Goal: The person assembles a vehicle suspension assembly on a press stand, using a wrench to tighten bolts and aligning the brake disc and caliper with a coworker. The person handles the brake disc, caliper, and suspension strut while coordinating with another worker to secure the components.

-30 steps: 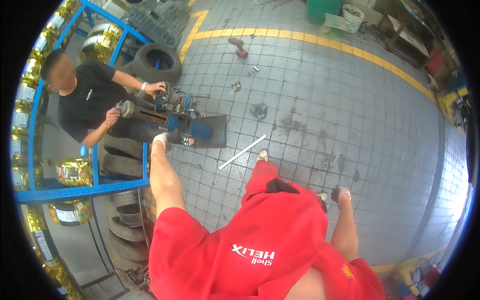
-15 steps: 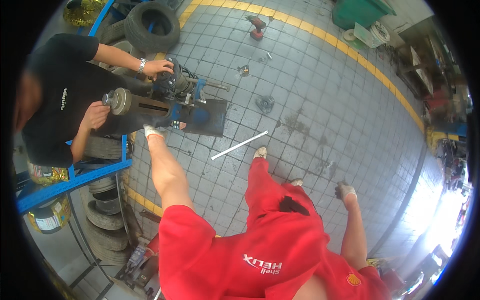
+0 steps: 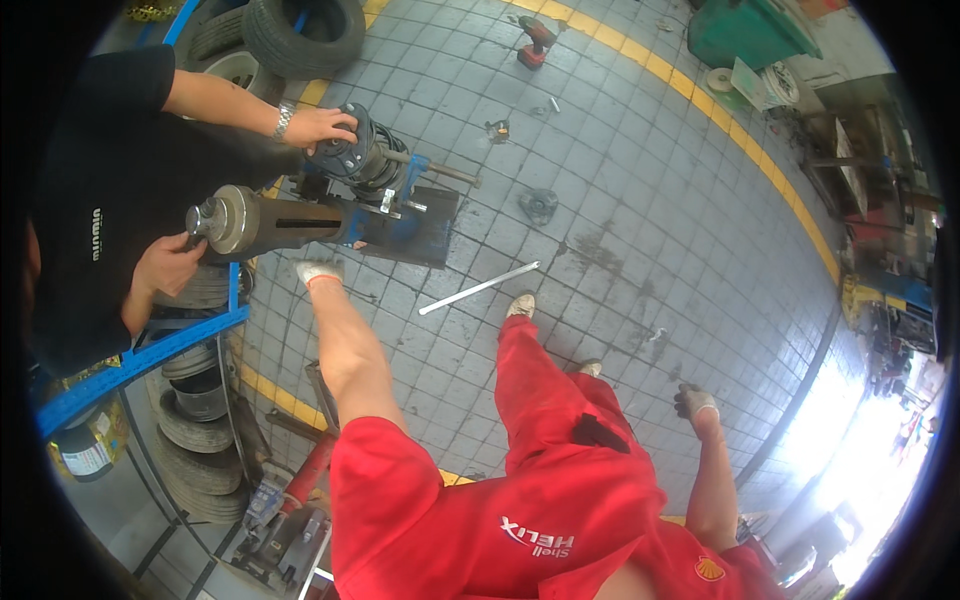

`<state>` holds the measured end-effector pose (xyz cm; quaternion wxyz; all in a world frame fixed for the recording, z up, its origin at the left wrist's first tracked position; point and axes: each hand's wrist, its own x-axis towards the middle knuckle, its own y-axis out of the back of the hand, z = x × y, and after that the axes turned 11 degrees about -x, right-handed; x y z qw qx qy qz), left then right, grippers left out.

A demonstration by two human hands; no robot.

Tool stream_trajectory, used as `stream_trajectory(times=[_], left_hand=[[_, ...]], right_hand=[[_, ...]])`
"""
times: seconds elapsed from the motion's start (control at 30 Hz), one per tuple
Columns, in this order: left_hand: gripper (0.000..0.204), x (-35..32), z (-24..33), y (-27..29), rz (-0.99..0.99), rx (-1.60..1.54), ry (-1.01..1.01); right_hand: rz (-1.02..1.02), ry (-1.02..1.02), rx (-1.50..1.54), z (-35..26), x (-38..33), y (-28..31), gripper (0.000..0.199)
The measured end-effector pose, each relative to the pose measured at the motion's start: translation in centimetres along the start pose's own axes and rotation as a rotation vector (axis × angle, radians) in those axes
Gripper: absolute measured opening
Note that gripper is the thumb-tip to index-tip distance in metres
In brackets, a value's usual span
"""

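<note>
My left hand (image 3: 320,271), in a pale glove, is over the floor just below the thick metal column (image 3: 285,222) of a floor-standing spring compressor. Its fingers are blurred, and a narrow gap seems to lie between it and the column. My right hand (image 3: 697,403), gloved with darkened fingers, hangs over the tiles at the right, its fingers loosely apart and holding nothing visible. Clamped in the compressor is a coil-spring strut (image 3: 378,165). A co-worker's hand (image 3: 330,127) rests on the strut's top mount, and their other hand (image 3: 168,268) is at the column's knobbed end.
A long white metal bar (image 3: 480,287) lies before my feet. Farther off are a round dark part (image 3: 538,206), a small part (image 3: 498,130) and a red cordless impact wrench (image 3: 535,45). Tyres (image 3: 303,38) and a blue rack (image 3: 140,370) stand left; a red floor jack (image 3: 310,468) lies lower left.
My left hand has drawn slightly away from the column. My view has shifted, bringing the floor jack further in. The co-worker's hands stay on the compressor and strut.
</note>
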<state>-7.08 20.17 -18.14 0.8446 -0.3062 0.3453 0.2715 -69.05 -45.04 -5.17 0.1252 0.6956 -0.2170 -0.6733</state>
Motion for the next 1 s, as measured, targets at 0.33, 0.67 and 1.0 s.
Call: stream_trajectory(times=[0.33,0.67,1.0], left_hand=[[0.095,4.0,0.2,1.3,-0.006,-0.231,0.057],[0.045,3.9,-6.3,-3.7,0.139,0.159,-0.169],[0.018,2.7,-2.9,-22.0,-0.490,0.753,-0.192]], right_hand=[[-0.059,0.081,0.016,-3.7,0.0,-1.9,0.042],[-0.062,0.081,0.115,-4.4,-0.5,-2.8,0.033],[-0.092,0.529,-0.530,4.5,7.2,-4.9,0.018]])
